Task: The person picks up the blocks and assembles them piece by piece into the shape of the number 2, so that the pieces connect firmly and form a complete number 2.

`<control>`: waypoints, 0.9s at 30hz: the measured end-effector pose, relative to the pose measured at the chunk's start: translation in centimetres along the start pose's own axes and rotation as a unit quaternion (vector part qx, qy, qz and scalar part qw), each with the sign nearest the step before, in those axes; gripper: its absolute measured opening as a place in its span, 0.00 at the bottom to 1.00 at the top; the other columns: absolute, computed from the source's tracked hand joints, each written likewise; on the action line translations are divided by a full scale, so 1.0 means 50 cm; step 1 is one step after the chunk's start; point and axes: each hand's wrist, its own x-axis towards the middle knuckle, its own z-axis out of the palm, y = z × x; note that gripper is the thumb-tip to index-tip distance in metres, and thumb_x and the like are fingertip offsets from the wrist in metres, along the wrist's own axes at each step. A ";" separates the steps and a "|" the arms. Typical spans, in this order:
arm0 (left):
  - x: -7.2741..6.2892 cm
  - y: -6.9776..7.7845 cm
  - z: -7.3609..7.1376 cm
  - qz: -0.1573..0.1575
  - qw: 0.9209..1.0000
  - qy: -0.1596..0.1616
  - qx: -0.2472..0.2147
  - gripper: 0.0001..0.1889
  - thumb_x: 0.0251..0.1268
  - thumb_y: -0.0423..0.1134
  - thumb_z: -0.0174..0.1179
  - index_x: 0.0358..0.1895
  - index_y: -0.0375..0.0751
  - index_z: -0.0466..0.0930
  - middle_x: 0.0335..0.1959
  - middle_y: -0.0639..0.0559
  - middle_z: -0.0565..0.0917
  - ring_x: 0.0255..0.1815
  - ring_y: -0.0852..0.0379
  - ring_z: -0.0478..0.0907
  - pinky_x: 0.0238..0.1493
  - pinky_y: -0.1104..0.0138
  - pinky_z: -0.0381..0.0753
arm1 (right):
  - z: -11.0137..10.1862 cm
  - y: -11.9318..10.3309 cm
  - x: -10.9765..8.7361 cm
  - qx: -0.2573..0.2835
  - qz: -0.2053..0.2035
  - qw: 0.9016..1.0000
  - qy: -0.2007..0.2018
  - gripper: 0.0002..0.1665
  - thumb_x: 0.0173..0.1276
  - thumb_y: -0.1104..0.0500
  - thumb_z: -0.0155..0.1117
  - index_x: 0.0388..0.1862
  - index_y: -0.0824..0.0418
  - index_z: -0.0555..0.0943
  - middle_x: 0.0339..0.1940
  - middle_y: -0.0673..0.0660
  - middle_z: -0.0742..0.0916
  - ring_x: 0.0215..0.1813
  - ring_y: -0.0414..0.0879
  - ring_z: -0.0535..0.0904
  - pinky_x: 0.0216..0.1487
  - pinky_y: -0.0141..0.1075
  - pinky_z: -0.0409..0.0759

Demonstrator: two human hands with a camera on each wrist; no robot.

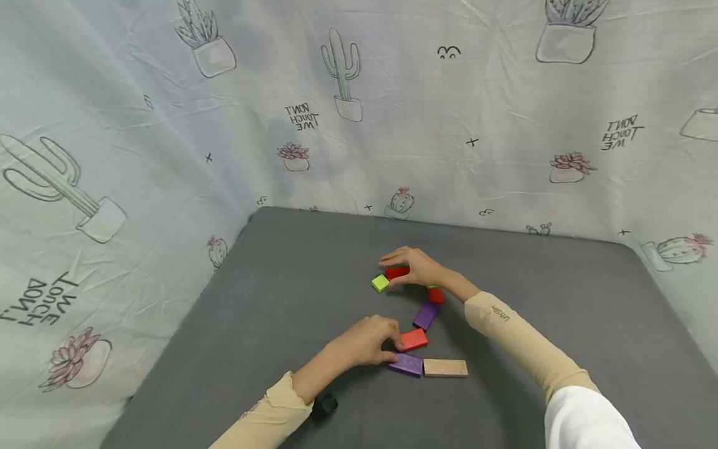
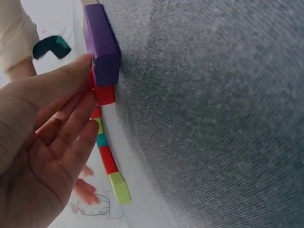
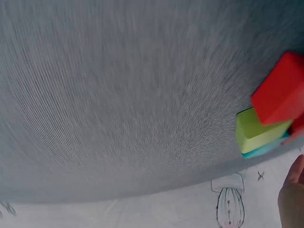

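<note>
My left hand [image 1: 367, 340] rests at the near end of a line of blocks. Its thumb touches the end of a purple block [image 2: 102, 45], while its extended fingers lie beside a red block [image 1: 414, 340]. A plain wooden block [image 1: 445, 368] adjoins the purple one. My right hand [image 1: 419, 267] spreads thumb and fingers around the far end, where a red block [image 1: 397, 272] and a lime-green block [image 1: 380, 284] sit. A teal block [image 2: 101, 140] shows between others in the left wrist view. Only part of the right hand [image 3: 292, 194] appears in its wrist view.
Another purple block [image 1: 426, 315] and a red block [image 1: 435, 295] continue the curved line on the grey tabletop [image 1: 291, 274]. A patterned cloth [image 1: 392, 75] hangs behind the table and along its left side. A small black device [image 1: 324, 405] is by the left forearm.
</note>
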 end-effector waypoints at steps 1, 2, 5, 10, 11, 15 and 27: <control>0.001 0.001 0.000 0.002 1.000 0.001 0.000 0.08 0.53 0.42 0.72 0.37 0.48 0.88 0.35 0.63 0.82 0.40 0.69 0.79 0.45 0.76 0.76 | -0.005 -0.005 -0.009 0.003 0.004 1.000 0.017 0.29 0.55 0.57 0.75 0.56 0.67 0.81 0.58 0.63 0.81 0.61 0.59 0.72 0.61 0.57 0.67; 0.002 0.002 -0.001 0.004 1.000 0.003 0.000 0.08 0.53 0.42 0.72 0.36 0.48 0.88 0.35 0.63 0.82 0.40 0.69 0.79 0.44 0.76 0.76 | -0.010 -0.012 -0.018 0.007 0.012 0.999 0.033 0.29 0.56 0.57 0.75 0.56 0.66 0.80 0.58 0.62 0.81 0.61 0.58 0.72 0.61 0.57 0.67; 0.004 0.003 -0.001 0.006 1.000 0.006 -0.004 0.07 0.53 0.41 0.72 0.36 0.48 0.88 0.33 0.62 0.81 0.39 0.68 0.79 0.44 0.75 0.77 | -0.025 -0.039 -0.045 0.014 0.035 0.996 0.077 0.28 0.58 0.57 0.73 0.58 0.64 0.80 0.59 0.61 0.81 0.62 0.57 0.71 0.61 0.57 0.67; 0.008 0.008 0.000 -0.001 1.000 0.007 -0.010 0.04 0.56 0.37 0.70 0.35 0.47 0.88 0.33 0.62 0.81 0.37 0.67 0.79 0.42 0.74 0.77 | -0.048 -0.086 -0.094 -0.003 0.072 0.986 0.148 0.25 0.62 0.58 0.69 0.59 0.62 0.80 0.60 0.61 0.80 0.62 0.57 0.71 0.58 0.58 0.69; 0.008 0.009 0.000 -0.003 1.000 0.008 -0.008 0.03 0.57 0.37 0.69 0.35 0.46 0.88 0.33 0.62 0.81 0.37 0.67 0.79 0.41 0.74 0.78 | -0.052 -0.094 -0.105 -0.010 0.079 0.984 0.156 0.25 0.63 0.58 0.69 0.59 0.62 0.80 0.60 0.61 0.80 0.62 0.57 0.71 0.58 0.58 0.69; 0.005 0.023 -0.002 -0.001 1.000 0.016 0.014 0.02 0.58 0.34 0.68 0.34 0.44 0.87 0.32 0.60 0.80 0.35 0.65 0.79 0.38 0.73 0.78 | -0.060 -0.118 -0.146 -0.032 0.104 0.978 0.176 0.23 0.64 0.59 0.68 0.58 0.62 0.80 0.59 0.60 0.81 0.61 0.56 0.71 0.57 0.57 0.70; 0.004 0.058 -0.018 -0.022 0.998 0.025 0.061 0.03 0.60 0.36 0.67 0.34 0.43 0.89 0.28 0.57 0.81 0.33 0.61 0.79 0.32 0.69 0.80 | -0.089 -0.170 -0.244 -0.077 0.130 0.961 0.231 0.20 0.62 0.66 0.67 0.55 0.65 0.82 0.54 0.61 0.83 0.57 0.58 0.74 0.53 0.56 0.71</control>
